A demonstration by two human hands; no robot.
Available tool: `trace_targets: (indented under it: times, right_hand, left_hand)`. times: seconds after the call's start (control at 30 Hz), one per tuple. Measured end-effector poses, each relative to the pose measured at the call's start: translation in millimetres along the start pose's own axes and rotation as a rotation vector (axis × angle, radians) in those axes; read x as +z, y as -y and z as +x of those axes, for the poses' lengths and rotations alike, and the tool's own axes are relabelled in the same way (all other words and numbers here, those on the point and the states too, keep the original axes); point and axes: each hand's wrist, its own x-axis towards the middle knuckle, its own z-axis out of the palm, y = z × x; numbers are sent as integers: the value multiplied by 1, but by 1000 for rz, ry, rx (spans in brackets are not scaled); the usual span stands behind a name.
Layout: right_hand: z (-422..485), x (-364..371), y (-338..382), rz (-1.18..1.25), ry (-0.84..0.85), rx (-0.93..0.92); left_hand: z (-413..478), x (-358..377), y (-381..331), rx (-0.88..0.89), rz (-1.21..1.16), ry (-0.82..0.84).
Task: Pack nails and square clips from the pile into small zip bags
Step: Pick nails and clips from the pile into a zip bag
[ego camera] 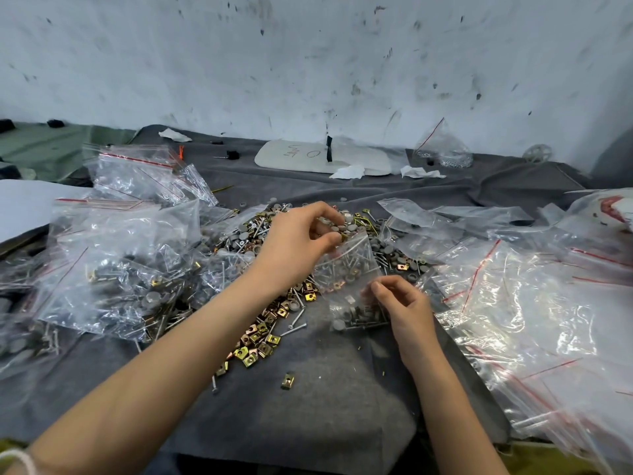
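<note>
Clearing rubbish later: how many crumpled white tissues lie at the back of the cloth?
3. Left tissue by the wall; middle tissue on the front edge of the white board; right tissue just right of it. Bags may hide more.

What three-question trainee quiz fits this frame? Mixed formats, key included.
1. True or false: the small zip bag already holds parts.
2. The right hand holds the bag low down. What pinches its top edge? A) left hand B) a clamp C) nothing
3. Fill in: the loose square clips lie on a grey ____.
Key: 1 true; 2 A; 3 cloth.
</note>
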Motion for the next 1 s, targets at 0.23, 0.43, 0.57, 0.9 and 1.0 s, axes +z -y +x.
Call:
trace_targets:
  times: [0.23,0.43,0.57,0.9,1.0]
  right_hand:
    - [-1,1,1,4,4,3]
    - [0,0,0,-16,7,8]
    - [0,0,0,-20,4,10]
    - [-6,3,12,8,58,-25]
    - [-5,3,11,13,56,0]
  left_hand:
    - [0,-3,2,-30,92,21]
    - [2,-4,3,-72,89,85]
    - [4,-4,3,-92,96,138]
    - [2,16,-7,78,269,415]
    - [0,23,-7,117,317,415]
